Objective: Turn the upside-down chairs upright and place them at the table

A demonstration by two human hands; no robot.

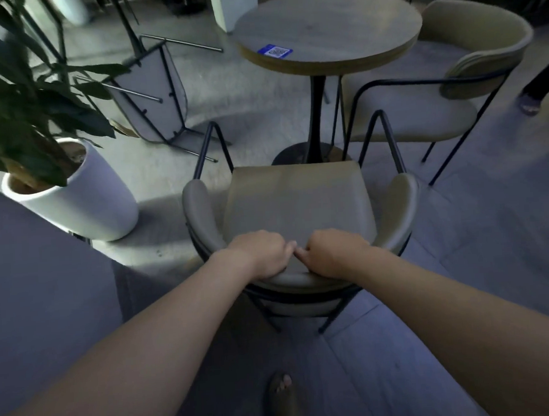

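A beige upright chair [295, 200] with black metal legs stands right in front of me, its seat facing the round wooden table [327, 23]. My left hand [263, 254] and my right hand [329, 252] both grip the top of its curved backrest, side by side, thumbs almost touching. A second beige chair [426, 104] stands upright at the table's right side. A third chair [152, 93] lies tipped over on the floor to the left of the table, its grey underside and black legs showing.
A large plant in a white pot [85, 198] stands close at the left, its leaves reaching over the tipped chair. A blue sticker [274, 51] lies on the table. Someone's foot [530, 105] shows at the right edge. My own foot [283, 395] is below.
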